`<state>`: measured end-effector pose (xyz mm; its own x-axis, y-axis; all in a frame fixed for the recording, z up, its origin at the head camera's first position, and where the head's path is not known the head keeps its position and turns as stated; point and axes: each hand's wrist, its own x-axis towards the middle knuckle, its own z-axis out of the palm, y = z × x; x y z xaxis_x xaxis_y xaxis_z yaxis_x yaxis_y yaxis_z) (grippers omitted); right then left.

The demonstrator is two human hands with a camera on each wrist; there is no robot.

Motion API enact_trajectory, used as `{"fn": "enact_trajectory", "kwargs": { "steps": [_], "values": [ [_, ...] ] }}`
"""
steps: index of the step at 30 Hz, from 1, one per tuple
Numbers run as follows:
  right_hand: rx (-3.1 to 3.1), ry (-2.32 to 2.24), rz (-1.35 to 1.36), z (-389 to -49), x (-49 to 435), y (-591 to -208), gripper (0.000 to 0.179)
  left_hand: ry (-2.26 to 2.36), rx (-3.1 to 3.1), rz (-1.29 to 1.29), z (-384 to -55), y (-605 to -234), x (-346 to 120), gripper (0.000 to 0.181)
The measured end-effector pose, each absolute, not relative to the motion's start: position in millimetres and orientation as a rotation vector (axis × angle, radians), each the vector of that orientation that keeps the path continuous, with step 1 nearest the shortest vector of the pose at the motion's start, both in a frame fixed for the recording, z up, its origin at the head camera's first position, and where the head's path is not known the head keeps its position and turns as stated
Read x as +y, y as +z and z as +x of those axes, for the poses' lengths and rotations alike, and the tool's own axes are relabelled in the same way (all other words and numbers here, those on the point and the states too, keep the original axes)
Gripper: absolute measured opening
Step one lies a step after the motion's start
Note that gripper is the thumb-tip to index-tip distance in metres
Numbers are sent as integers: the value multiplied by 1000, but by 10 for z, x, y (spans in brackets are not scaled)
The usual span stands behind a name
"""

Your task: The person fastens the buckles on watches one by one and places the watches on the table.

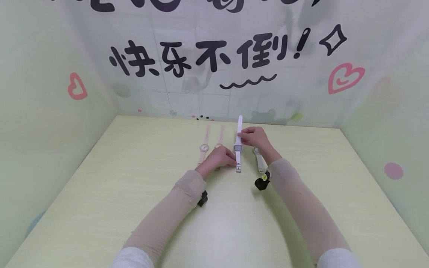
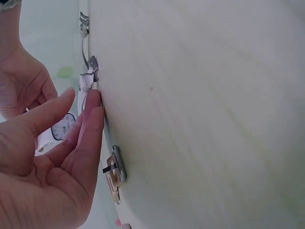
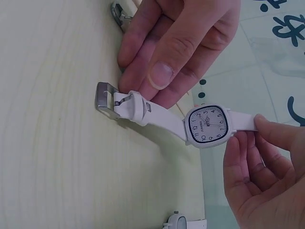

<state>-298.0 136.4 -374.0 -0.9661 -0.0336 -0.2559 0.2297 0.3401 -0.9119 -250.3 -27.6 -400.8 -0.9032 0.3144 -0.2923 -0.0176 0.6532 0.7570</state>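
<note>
A white wristwatch (image 3: 208,126) with a squarish dial stands partly lifted off the table, its buckle end lower. My right hand (image 3: 267,167) pinches its strap just beyond the case, thumb on top and fingers beneath. Beside the buckle end is my left hand (image 3: 178,47), its fingertips at the strap and its thumb apart from them in the left wrist view. In the head view, the left hand (image 1: 219,157) partly covers a pink-strapped watch (image 1: 219,138). Another pink-strapped watch (image 1: 204,147) lies to its left. Right of the held watch, a white watch (image 1: 259,162) is partly hidden behind the right hand (image 1: 256,137).
The pale wooden table (image 1: 100,178) is bounded at the back by a printed curtain (image 1: 201,100) with black lettering and hearts. Similar sheets hang at both sides. Black wrist-worn devices (image 1: 261,183) hang under both forearms.
</note>
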Motion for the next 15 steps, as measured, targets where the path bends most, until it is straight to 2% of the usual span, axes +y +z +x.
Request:
{"fn": "enact_trajectory", "kwargs": {
  "steps": [15],
  "values": [
    [2340, -1734, 102, -2912, 1386, -3512, 28, 1197, 2412, 185, -2551, -3978, -301, 25]
  ]
}}
